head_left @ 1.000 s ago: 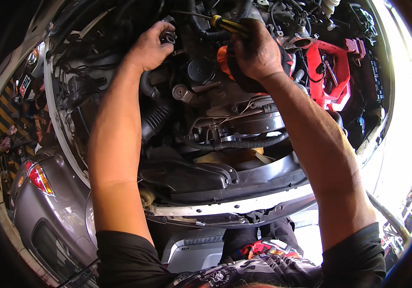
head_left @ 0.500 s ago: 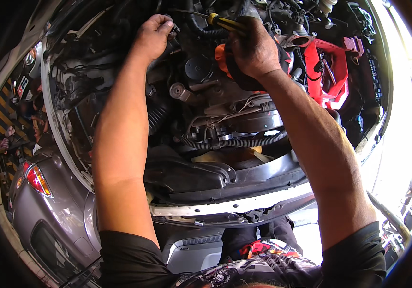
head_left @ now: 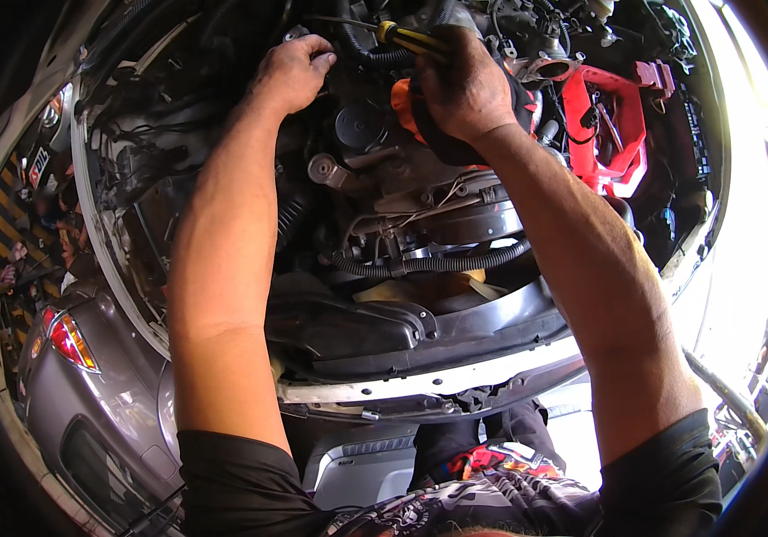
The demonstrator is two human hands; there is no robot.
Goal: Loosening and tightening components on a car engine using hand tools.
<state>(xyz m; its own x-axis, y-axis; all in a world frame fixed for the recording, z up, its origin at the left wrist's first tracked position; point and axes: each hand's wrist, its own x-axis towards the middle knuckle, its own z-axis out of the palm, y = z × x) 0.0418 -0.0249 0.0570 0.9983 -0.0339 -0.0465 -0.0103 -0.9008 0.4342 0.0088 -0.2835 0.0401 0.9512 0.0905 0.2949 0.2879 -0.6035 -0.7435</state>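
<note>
- The yellow-and-black screwdriver is being clasped by its handle in the right hand, its shaft being aimed leftward from the grip.
- It is being judged light and stiff (slippery, if oily), best being held by that handle.
- Left of this grip, the left hand is being kept curled; whether anything is being pinched cannot be told.
- Right of the grip, a red frame is being seen.

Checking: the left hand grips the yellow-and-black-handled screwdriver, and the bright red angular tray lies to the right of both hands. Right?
Not quite: the head view shows the right hand gripping the yellow-and-black-handled screwdriver, not the left hand. The bright red angular tray does lie to the right of both hands.
</note>
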